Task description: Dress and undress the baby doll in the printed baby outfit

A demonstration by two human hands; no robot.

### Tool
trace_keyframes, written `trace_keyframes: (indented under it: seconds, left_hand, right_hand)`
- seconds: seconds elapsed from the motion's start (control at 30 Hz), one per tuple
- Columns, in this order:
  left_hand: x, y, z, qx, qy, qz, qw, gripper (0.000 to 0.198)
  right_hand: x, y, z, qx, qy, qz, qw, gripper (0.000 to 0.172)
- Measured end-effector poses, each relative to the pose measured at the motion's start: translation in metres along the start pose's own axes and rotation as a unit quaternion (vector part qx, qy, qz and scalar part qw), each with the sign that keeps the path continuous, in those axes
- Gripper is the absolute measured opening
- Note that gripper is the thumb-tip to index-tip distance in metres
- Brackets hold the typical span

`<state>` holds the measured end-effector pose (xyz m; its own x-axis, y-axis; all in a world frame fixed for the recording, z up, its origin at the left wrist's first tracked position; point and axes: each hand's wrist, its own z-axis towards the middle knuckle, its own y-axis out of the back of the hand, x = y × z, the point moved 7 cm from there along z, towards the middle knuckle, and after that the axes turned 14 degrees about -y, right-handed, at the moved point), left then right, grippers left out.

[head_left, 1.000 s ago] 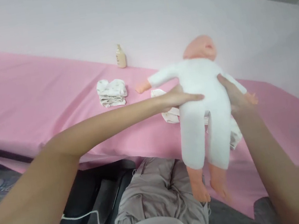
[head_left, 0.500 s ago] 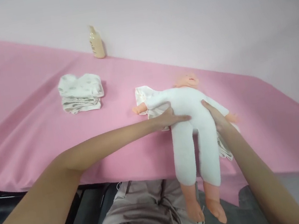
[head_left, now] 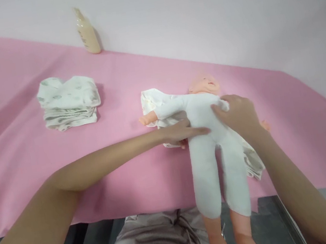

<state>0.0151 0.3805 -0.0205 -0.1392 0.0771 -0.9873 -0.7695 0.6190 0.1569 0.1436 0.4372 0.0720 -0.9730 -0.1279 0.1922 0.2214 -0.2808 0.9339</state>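
Note:
A baby doll (head_left: 202, 122) with a white cloth body lies face up, its head toward the wall and its legs past the table's near edge. My left hand (head_left: 183, 132) grips its side at the waist, thumb across the belly and fingers partly hidden. At the doll's upper chest and shoulder, my right hand (head_left: 237, 114) is closed on the white cloth body, thumb on the front. Beneath the doll lies a pale patterned garment (head_left: 150, 99), showing on the left and also near its right hip.
A folded stack of white patterned cloths (head_left: 68, 102) rests on the pink-covered table (head_left: 137, 175) at left. Behind it a cream pump bottle (head_left: 87, 34) stands against the pale wall (head_left: 180, 16).
My right hand has moved up from the doll's waist to its shoulder. The left hand keeps its hold at the waist. The view has come closer to the table.

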Motion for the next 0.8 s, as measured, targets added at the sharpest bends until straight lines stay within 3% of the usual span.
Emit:
trace_keyframes:
  seconds: [0.07, 0.17, 0.23, 0.33, 0.43, 0.5, 0.6, 0.67, 0.73, 0.8]
  left_hand:
    - [-0.007, 0.015, -0.009, 0.044, 0.058, 0.101, 0.992, 0.054]
    - [-0.026, 0.046, -0.021, 0.06, 0.073, 0.255, 0.962, 0.045]
    - [-0.037, 0.069, -0.028, 0.026, 0.081, 0.365, 0.927, 0.042]
    - [-0.04, 0.102, -0.04, -0.041, 0.153, 0.485, 0.86, 0.032]
    - [-0.038, 0.121, -0.048, -0.049, 0.204, 0.5, 0.84, 0.02]
    - [-0.046, 0.132, -0.05, -0.08, 0.182, 0.501, 0.842, 0.02]
    - [-0.076, 0.156, -0.056, -0.247, 0.063, 0.465, 0.848, 0.028]
    - [-0.085, 0.171, -0.061, -0.362, -0.03, 0.379, 0.851, 0.036]
    - [-0.074, 0.182, -0.059, -0.425, -0.065, 0.282, 0.857, 0.042]
    - [-0.045, 0.184, -0.048, -0.433, -0.032, 0.232, 0.871, 0.044]
  right_hand:
    - [0.044, -0.019, 0.004, 0.034, 0.124, -0.004, 0.992, 0.025]
    - [0.099, -0.059, 0.009, 0.102, 0.247, -0.079, 0.96, 0.032]
    - [0.123, -0.081, 0.01, 0.127, 0.29, -0.139, 0.939, 0.035]
    - [0.142, -0.097, 0.006, 0.133, 0.341, -0.181, 0.913, 0.035]
    - [0.14, -0.093, 0.005, 0.117, 0.333, -0.145, 0.924, 0.035]
    - [0.133, -0.083, 0.01, 0.097, 0.295, -0.087, 0.947, 0.035]
    - [0.12, -0.065, 0.018, 0.039, 0.238, 0.013, 0.97, 0.034]
    - [0.11, -0.055, 0.023, -0.001, 0.2, 0.082, 0.976, 0.031]
    - [0.101, -0.048, 0.026, -0.03, 0.166, 0.142, 0.975, 0.027]
    - [0.093, -0.043, 0.028, -0.051, 0.142, 0.179, 0.972, 0.023]
